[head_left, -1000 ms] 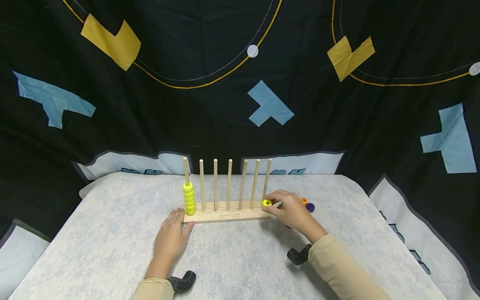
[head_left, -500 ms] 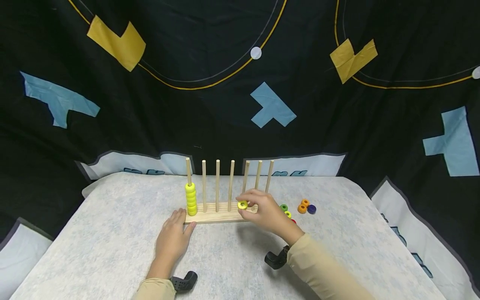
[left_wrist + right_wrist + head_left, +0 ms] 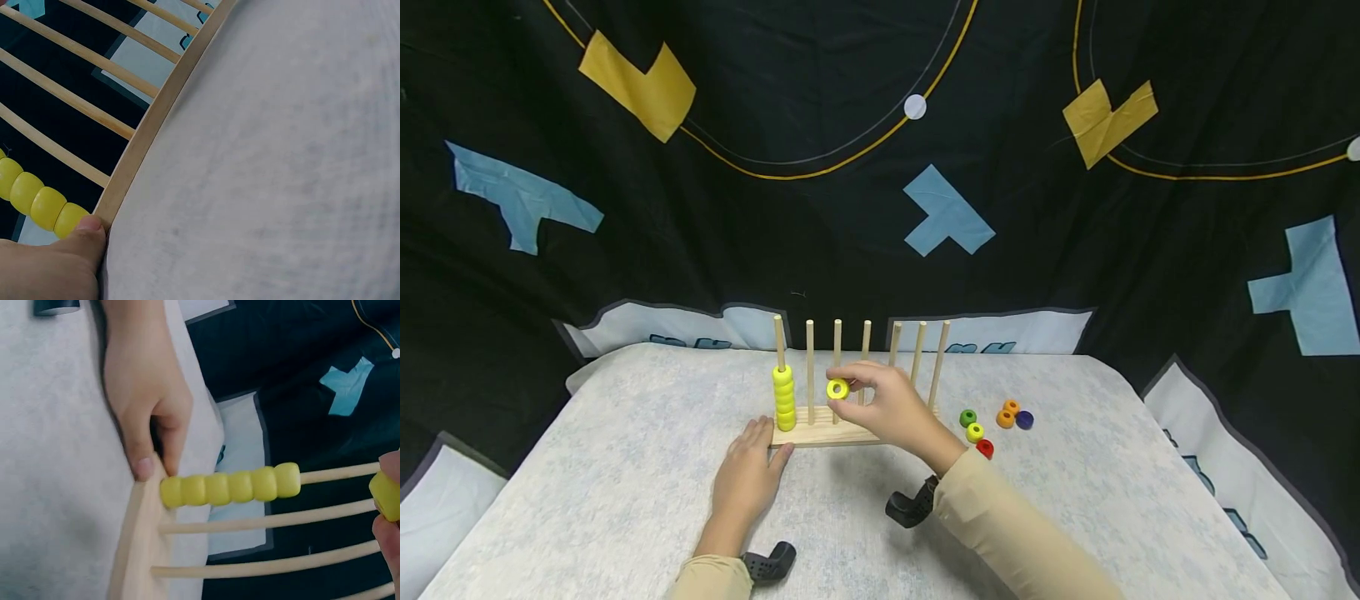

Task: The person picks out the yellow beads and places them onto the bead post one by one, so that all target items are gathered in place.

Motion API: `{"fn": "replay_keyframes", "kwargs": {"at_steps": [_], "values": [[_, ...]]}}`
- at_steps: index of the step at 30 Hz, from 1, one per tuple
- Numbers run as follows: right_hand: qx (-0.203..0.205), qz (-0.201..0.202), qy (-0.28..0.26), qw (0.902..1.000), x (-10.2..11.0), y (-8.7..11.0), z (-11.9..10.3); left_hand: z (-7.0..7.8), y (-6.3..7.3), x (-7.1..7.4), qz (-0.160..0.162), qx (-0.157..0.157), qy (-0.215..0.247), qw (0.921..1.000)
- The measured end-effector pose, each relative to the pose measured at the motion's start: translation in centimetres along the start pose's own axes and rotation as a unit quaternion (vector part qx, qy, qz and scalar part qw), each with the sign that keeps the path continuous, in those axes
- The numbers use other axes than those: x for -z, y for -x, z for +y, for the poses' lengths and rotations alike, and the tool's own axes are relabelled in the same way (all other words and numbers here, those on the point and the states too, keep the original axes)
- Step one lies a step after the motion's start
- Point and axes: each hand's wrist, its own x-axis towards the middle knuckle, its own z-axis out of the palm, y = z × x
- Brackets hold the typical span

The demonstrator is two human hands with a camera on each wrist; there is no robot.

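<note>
A wooden peg rack [image 3: 823, 435] stands on the table with a row of several upright pegs. Its leftmost peg carries a stack of yellow beads [image 3: 784, 402], and bare peg shows above the stack. At the base's left end my left hand [image 3: 743, 475] grips the wood, the thumb [image 3: 89, 226] on the front edge beside the lowest bead. My right hand [image 3: 891, 404] pinches one more yellow bead [image 3: 838, 389] between thumb and fingertips, hole facing the head camera. That bead is raised in front of the pegs, right of the stack. Only fingertips and bead show in the right wrist view.
Right of the rack lie loose beads: green [image 3: 967, 417], yellow [image 3: 974, 432], red [image 3: 985, 449], two orange [image 3: 1005, 418] and purple [image 3: 1024, 420]. A dark patterned cloth [image 3: 820, 242] hangs behind the pale table [image 3: 625, 483].
My right hand has carried the yellow bead leftward and up, from the rack's right end toward the stack. The loose beads at right are uncovered. My left hand stays on the base.
</note>
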Motion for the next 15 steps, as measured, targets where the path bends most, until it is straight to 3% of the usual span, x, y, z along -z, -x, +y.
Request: {"fn": "replay_keyframes", "kwargs": {"at_steps": [15], "values": [[0.039,0.030,-0.004,0.9988,0.5,-5.4,-2.7,0.0,-0.1,0.1,-0.003,0.008,0.006,0.9999]]}}
